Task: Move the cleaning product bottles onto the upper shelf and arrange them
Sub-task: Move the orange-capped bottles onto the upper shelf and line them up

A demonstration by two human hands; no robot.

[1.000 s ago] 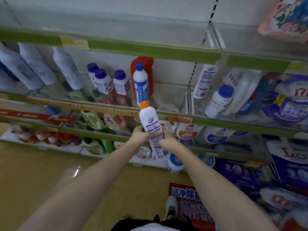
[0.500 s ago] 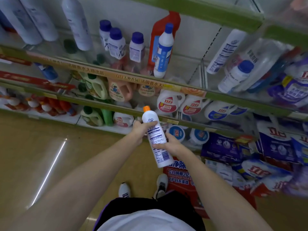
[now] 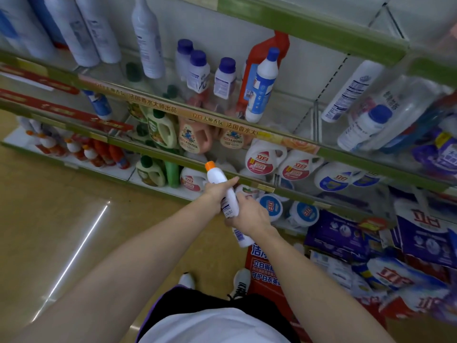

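Both arms reach forward. The left hand (image 3: 215, 191) wraps the white bottle (image 3: 228, 203) near its orange cap (image 3: 210, 165). The right hand (image 3: 249, 214) has its grip closed lower on the tilted body

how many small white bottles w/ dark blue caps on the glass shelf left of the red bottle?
3: two overlapping at left, one just right of them, nearer the red bottle. More may be hidden behind.

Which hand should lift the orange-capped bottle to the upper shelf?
Probably left. The left hand wraps the orange-capped bottle high, near its cap; the right hand grips lower down.
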